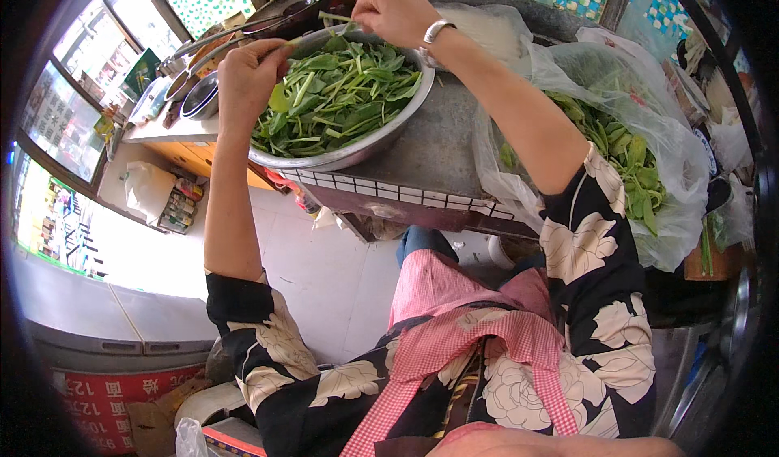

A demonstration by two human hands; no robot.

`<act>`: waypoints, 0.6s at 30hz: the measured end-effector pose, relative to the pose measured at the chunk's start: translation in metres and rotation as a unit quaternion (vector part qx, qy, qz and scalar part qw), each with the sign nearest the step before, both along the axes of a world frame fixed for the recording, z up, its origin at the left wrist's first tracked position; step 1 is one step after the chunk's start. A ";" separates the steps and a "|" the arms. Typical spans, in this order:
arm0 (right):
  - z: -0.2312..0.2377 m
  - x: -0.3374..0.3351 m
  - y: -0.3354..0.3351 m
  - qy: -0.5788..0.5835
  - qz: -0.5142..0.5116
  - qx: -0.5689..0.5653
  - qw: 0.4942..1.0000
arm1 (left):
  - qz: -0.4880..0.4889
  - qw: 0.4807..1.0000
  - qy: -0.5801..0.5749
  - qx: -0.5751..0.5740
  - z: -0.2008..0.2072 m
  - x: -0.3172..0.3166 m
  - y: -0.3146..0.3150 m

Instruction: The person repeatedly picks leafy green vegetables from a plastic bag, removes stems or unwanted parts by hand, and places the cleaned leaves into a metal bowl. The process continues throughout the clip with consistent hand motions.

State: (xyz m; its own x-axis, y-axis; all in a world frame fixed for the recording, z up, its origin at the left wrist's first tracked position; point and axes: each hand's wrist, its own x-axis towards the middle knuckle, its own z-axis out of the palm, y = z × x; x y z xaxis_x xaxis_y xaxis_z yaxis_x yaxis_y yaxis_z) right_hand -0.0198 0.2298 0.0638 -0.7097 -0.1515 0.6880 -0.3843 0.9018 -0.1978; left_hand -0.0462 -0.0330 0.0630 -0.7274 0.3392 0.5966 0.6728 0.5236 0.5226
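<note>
A wide metal basin (345,158) on the counter is heaped with cut leafy greens (345,92). Over its left rim, my left hand (250,76) is closed in a pinch, with the light green end of a stem piece showing at the fingertips. My right hand (395,11), with a silver bracelet at the wrist, is raised above the basin's far rim and pinches a pale green stem (337,18). To the right, uncut leafy greens (629,153) lie in an open clear plastic bag (682,205), partly behind my right forearm.
A dark wok (296,7) stands beyond the basin, with small bowls (201,96) and pan handles on the left. Behind my right wrist lies a clear bag with something white (487,35). The metal counter (430,153) has a white tiled edge; a bottle rack (180,205) is lower left.
</note>
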 end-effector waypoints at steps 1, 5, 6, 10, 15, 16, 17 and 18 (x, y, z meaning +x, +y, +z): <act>-0.004 0.003 0.003 -0.043 0.011 0.010 0.999 | 0.021 0.999 0.001 -0.034 -0.003 -0.003 -0.004; -0.014 0.032 0.007 -0.031 -0.013 0.092 0.995 | 0.012 0.972 0.026 -0.233 -0.028 -0.012 -0.010; -0.013 0.045 0.012 -0.043 -0.010 0.096 0.994 | -0.036 0.967 -0.008 -0.253 -0.033 -0.015 -0.014; -0.005 0.105 0.053 -0.112 -0.025 0.101 0.988 | -0.027 0.940 -0.055 -0.337 -0.048 -0.019 -0.026; -0.023 0.193 0.120 -0.211 -0.200 0.129 0.948 | 0.001 0.950 0.010 -0.311 -0.032 0.004 -0.032; -0.031 0.212 0.130 -0.238 -0.228 0.144 0.933 | -0.002 0.956 0.039 -0.292 -0.029 0.013 -0.025; -0.038 0.230 0.138 -0.254 -0.244 0.158 0.923 | 0.044 0.954 0.038 -0.295 -0.023 0.023 -0.018; -0.050 0.246 0.142 -0.288 -0.266 0.159 0.906 | 0.050 0.962 0.071 -0.261 -0.024 0.038 -0.008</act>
State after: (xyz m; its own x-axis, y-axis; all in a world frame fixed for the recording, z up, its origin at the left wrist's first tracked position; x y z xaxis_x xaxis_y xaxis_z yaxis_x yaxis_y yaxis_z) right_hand 0.2259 0.3722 0.0143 -0.9681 0.1908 0.1622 0.2049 0.9759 0.0755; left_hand -0.0086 -0.0408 0.0395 -0.6964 0.5512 0.4596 0.6502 0.7557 0.0788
